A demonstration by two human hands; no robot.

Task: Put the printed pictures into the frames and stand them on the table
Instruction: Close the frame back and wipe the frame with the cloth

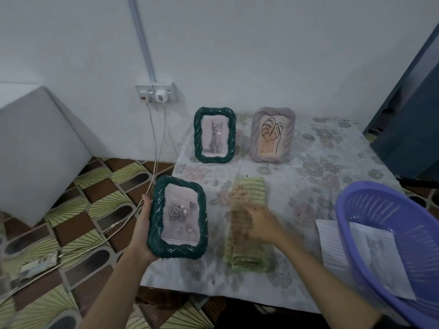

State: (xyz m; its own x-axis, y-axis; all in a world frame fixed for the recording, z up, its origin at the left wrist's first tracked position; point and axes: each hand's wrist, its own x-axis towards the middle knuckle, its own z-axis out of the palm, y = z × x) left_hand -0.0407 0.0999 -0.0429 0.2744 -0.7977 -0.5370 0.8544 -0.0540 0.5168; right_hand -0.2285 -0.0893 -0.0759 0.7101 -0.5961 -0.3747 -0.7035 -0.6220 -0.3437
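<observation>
Your left hand's (142, 230) fingers curl round the rose frame's (178, 217) left edge, holding it above the table's (308, 176) near-left corner. Your right hand (260, 223) rests blurred on the green cloth (249, 186); finger spread unclear.

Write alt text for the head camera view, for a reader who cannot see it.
A person's left hand holds a green frame with a rose picture at the table's left edge while the right hand, blurred, reaches onto a folded green cloth. Behind stand a green cat frame and a grey leaf frame; a purple basket sits right.
</observation>
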